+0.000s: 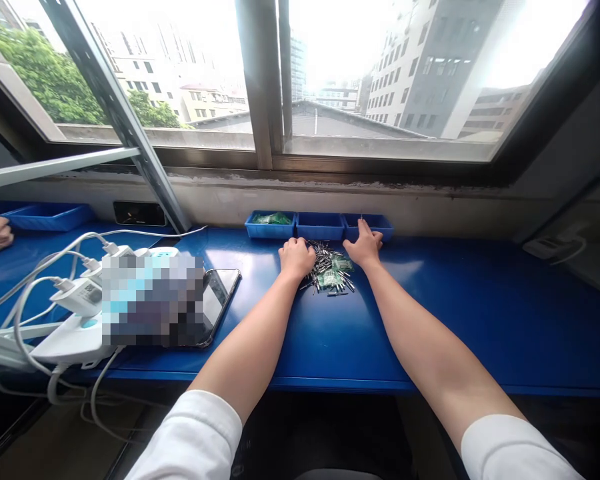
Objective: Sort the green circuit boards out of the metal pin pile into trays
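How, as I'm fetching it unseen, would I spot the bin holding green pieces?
Beneath the window, along the back of the blue table, stands a row of three blue bins. Pick its leftmost bin; unlike its two neighbours, it shows green pieces inside.

L side: white pwr strip (60, 347) w/ white plugs (80, 297) & white cables (23, 319), partly hidden by pixelated patch (145, 300); phone (223, 293) on its R edge. Behind: dark flat panel (139, 213) nr grey metal post (153, 170), blue tray (55, 219) further L. Back: window frame (263, 80), bldgs (405, 73) & green trees (45, 77) outside. Far R: white adapter (545, 248), too blurred for detail.
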`<state>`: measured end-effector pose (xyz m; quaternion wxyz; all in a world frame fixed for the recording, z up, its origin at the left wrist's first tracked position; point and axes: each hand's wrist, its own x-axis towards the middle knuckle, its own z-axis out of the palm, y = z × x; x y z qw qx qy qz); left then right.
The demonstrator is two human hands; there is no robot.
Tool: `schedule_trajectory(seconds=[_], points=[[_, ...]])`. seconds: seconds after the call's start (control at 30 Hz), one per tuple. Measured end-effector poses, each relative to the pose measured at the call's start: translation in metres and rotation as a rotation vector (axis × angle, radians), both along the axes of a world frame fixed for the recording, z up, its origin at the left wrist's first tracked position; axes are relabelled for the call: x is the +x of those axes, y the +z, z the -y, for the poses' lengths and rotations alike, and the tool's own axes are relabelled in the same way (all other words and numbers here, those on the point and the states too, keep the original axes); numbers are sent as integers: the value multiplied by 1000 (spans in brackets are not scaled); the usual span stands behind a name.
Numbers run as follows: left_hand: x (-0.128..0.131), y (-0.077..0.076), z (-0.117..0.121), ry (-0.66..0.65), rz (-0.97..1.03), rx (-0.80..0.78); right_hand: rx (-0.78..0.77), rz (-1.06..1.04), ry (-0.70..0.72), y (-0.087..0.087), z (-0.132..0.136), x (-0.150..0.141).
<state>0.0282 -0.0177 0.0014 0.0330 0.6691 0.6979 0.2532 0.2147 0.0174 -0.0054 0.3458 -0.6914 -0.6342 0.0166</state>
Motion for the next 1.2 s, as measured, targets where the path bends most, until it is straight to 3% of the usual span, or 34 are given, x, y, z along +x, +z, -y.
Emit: schedule_trajectory(seconds=[0.27,0.5,0.63,0.77,1.03,1.2], points=[[1,-2,-1,1,-11,-11,-126,58,-8,-2,-3,1],[0,0,-1,0,-12,-26,-94,42,21,-4,-2,-1],[1,-1,-1,-11,-13,-16,39,10,42,-6,0,-6],[1,-3,-2,-26,-25,-5,140,-16,147,-6,4,-14],[0,-4,-2,-39,-39,5,-44,60,355,-7,11,-21],[0,-9,-3,-36,-21,47,-17,45,376,-7,12,-22]])
